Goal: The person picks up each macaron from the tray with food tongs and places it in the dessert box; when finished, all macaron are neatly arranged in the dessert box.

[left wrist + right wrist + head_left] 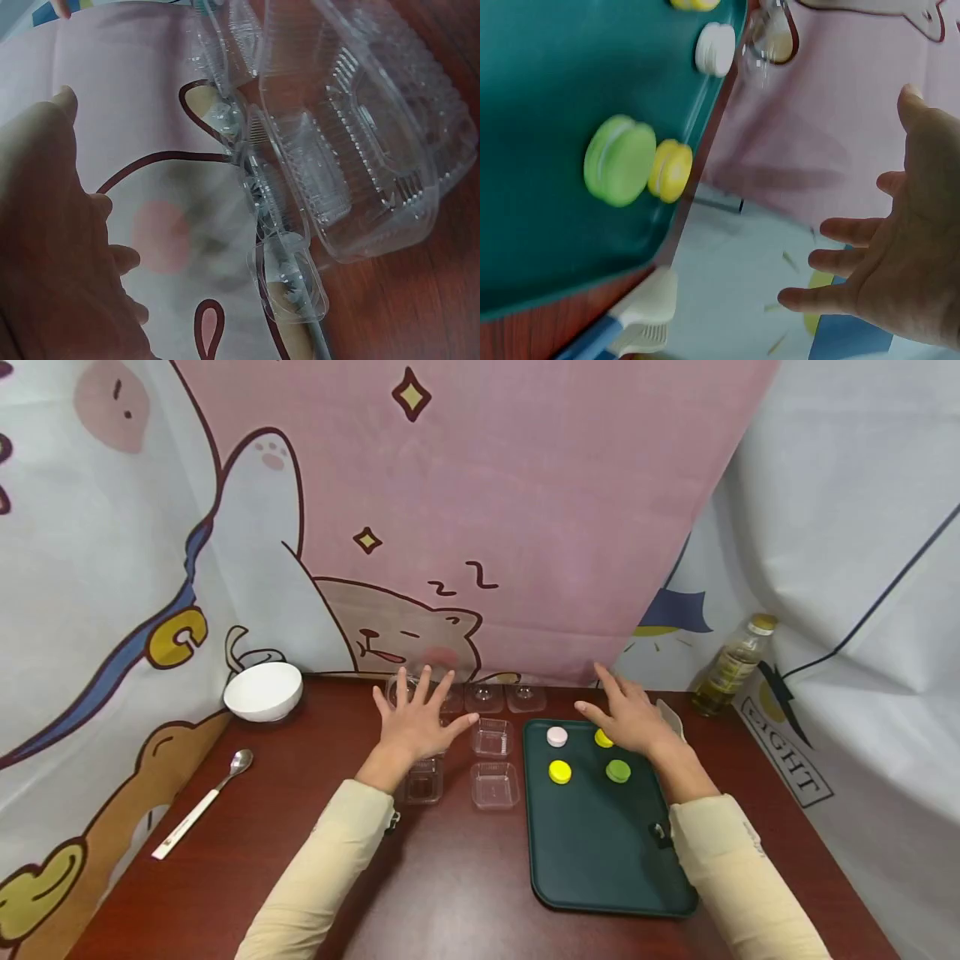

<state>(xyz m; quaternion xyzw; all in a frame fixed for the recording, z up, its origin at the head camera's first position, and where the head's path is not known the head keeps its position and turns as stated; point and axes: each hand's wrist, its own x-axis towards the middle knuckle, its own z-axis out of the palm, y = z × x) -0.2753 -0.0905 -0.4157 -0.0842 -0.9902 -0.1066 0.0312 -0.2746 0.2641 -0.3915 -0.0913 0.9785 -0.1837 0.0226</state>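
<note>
My left hand (416, 724) is spread with straight fingers over clear plastic boxes at the back of the table, holding nothing. An open clear box (360, 150) lies below it in the left wrist view. Two more boxes, a rear one (492, 737) and a front one (495, 786), sit to its right. Over the far right corner of a dark green tray (592, 860), my right hand (633, 722) has its fingers extended, also with nothing in it. Several macarons lie on the tray: a pale pink one (557, 737), a yellow one (559, 772), another yellow one (603, 739) and a green one (618, 771).
Clear lids (483, 696) line the back edge by the patterned cloth. A white bowl (264, 692) and a spoon (202, 806) are at left. An oil bottle (731, 668) stands back right. White-headed utensils with blue handles (641, 307) lie beside the tray.
</note>
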